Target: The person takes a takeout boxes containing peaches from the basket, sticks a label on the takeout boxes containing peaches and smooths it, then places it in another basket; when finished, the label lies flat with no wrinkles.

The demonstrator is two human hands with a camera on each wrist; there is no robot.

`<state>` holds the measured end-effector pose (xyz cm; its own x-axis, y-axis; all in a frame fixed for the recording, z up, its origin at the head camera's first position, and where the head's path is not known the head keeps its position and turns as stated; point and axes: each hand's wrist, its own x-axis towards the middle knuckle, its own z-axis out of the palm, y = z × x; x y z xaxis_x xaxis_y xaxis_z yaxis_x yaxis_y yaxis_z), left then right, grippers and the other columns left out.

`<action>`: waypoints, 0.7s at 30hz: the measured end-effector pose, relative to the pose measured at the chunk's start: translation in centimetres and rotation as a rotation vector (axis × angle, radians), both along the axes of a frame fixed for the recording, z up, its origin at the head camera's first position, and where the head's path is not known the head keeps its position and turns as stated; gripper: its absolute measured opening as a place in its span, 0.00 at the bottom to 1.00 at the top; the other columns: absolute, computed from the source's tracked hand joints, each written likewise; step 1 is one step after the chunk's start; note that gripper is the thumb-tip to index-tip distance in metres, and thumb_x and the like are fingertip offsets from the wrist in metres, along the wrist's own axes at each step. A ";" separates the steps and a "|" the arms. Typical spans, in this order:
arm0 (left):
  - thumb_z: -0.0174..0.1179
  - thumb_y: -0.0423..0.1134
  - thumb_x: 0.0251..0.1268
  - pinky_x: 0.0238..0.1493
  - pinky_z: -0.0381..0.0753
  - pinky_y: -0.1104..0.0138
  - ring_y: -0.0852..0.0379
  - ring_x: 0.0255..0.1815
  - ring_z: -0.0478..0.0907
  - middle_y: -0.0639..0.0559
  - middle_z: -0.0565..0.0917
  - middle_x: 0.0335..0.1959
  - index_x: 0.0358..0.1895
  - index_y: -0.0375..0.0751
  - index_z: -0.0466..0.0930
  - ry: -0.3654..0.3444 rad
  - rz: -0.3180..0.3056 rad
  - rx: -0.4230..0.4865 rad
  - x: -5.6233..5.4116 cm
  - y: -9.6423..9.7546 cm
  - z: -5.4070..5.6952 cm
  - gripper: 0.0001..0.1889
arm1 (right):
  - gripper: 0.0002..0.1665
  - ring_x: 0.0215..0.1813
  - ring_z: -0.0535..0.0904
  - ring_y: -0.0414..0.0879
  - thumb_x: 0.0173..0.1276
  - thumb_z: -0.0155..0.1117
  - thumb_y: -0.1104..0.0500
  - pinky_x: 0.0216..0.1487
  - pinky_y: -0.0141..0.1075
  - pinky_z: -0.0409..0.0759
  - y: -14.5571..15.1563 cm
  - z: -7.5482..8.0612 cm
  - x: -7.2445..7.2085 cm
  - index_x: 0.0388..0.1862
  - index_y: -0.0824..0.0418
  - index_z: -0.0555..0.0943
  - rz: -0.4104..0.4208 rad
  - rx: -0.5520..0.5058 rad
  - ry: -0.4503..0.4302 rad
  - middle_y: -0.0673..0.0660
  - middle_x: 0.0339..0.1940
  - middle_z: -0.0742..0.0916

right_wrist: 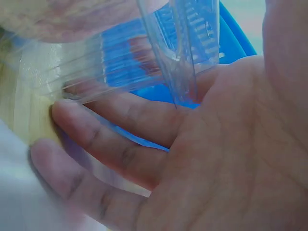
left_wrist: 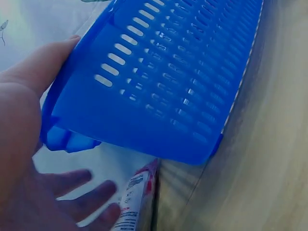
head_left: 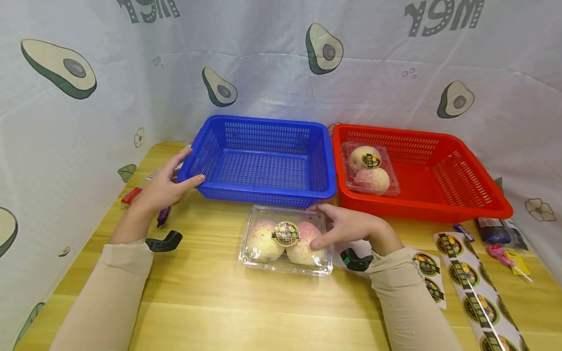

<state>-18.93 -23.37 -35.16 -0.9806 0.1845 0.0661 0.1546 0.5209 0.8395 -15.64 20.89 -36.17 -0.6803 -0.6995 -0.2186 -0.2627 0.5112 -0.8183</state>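
In the head view, a clear plastic clamshell box (head_left: 285,265) holding two pinkish-yellow peaches stands on the table, a round black-and-gold sticker (head_left: 286,234) on its lid. My right hand (head_left: 351,225) grips its right end, thumb on top. The right wrist view shows the box's clear edge (right_wrist: 175,53) between thumb and palm, the other fingers (right_wrist: 110,149) stretched out below. At the left corner of the blue basket (head_left: 263,191), my left hand (head_left: 163,187) is spread. In the left wrist view its thumb (left_wrist: 41,65) touches the rim while several fingers extend loosely outside.
A red basket (head_left: 421,212) at the right contains another box of two peaches (head_left: 371,170). Sheets of round stickers (head_left: 471,287), a lollipop (head_left: 498,252) and dark packets (head_left: 496,230) lie at the right. Small wrapped items, including a purple one (head_left: 164,216), lie at the left.
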 end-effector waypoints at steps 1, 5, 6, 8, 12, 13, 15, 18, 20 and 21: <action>0.62 0.57 0.70 0.69 0.61 0.39 0.36 0.76 0.54 0.46 0.44 0.82 0.83 0.61 0.44 -0.023 -0.012 0.005 0.0 0.0 -0.1 0.45 | 0.51 0.66 0.66 0.54 0.56 0.81 0.47 0.68 0.53 0.65 -0.1 0.0 0.0 0.71 0.63 0.65 0.003 -0.013 -0.006 0.60 0.67 0.72; 0.58 0.59 0.72 0.73 0.52 0.41 0.37 0.79 0.46 0.48 0.38 0.82 0.83 0.61 0.43 -0.066 -0.044 -0.006 -0.1 0.0 -0.2 0.44 | 0.50 0.63 0.69 0.53 0.53 0.83 0.49 0.66 0.50 0.68 -0.6 0.2 0.3 0.67 0.63 0.65 0.000 -0.044 -0.008 0.60 0.61 0.74; 0.58 0.59 0.72 0.74 0.50 0.41 0.37 0.79 0.44 0.48 0.38 0.83 0.83 0.61 0.43 -0.072 -0.049 -0.003 -0.1 0.0 -0.2 0.44 | 0.50 0.62 0.69 0.53 0.52 0.84 0.49 0.65 0.50 0.69 -0.7 0.3 0.3 0.66 0.63 0.65 -0.007 -0.047 -0.003 0.59 0.60 0.75; 0.58 0.59 0.72 0.74 0.50 0.41 0.37 0.80 0.43 0.48 0.38 0.83 0.83 0.62 0.42 -0.075 -0.050 -0.005 -0.1 0.1 -0.3 0.44 | 0.51 0.62 0.70 0.53 0.51 0.85 0.50 0.66 0.51 0.69 -0.8 0.4 0.4 0.67 0.62 0.64 -0.011 -0.062 0.008 0.59 0.61 0.75; 0.58 0.58 0.72 0.73 0.51 0.40 0.36 0.79 0.44 0.47 0.37 0.83 0.83 0.61 0.42 -0.083 -0.053 0.003 -0.2 0.2 -0.4 0.44 | 0.56 0.70 0.65 0.53 0.51 0.84 0.51 0.69 0.53 0.66 -0.8 0.3 0.5 0.76 0.54 0.63 0.014 -0.076 0.027 0.56 0.73 0.68; 0.59 0.58 0.72 0.73 0.51 0.41 0.36 0.79 0.44 0.47 0.38 0.83 0.83 0.60 0.42 -0.084 -0.053 0.004 -0.2 0.1 -0.5 0.44 | 0.57 0.72 0.63 0.53 0.52 0.84 0.51 0.69 0.54 0.65 -0.8 0.3 0.5 0.78 0.51 0.62 0.028 -0.080 0.027 0.55 0.76 0.65; 0.59 0.57 0.72 0.73 0.52 0.41 0.36 0.79 0.45 0.47 0.38 0.83 0.83 0.60 0.42 -0.084 -0.054 0.006 -0.2 0.1 -0.5 0.44 | 0.59 0.75 0.58 0.52 0.53 0.84 0.51 0.71 0.56 0.63 -0.8 0.3 0.5 0.80 0.46 0.62 0.058 -0.084 0.032 0.51 0.80 0.61; 0.58 0.56 0.73 0.73 0.51 0.41 0.37 0.79 0.44 0.46 0.38 0.83 0.83 0.59 0.43 -0.073 -0.061 0.011 -0.3 0.1 -0.5 0.43 | 0.57 0.77 0.55 0.50 0.53 0.83 0.51 0.72 0.56 0.61 -0.8 0.5 0.5 0.80 0.44 0.63 0.106 -0.101 0.059 0.49 0.80 0.62; 0.58 0.56 0.74 0.74 0.50 0.41 0.37 0.79 0.44 0.46 0.39 0.82 0.83 0.57 0.43 -0.062 -0.065 0.012 -0.3 0.1 -0.4 0.43 | 0.56 0.77 0.56 0.50 0.53 0.83 0.53 0.72 0.55 0.61 -1.0 0.6 0.5 0.79 0.48 0.65 0.142 -0.140 0.073 0.49 0.79 0.65; 0.58 0.56 0.74 0.74 0.50 0.41 0.37 0.79 0.44 0.46 0.39 0.82 0.83 0.57 0.43 -0.060 -0.065 0.012 -0.3 0.1 -0.3 0.43 | 0.55 0.77 0.57 0.51 0.54 0.83 0.55 0.72 0.54 0.62 -1.1 0.7 0.5 0.79 0.50 0.66 0.162 -0.165 0.080 0.50 0.78 0.66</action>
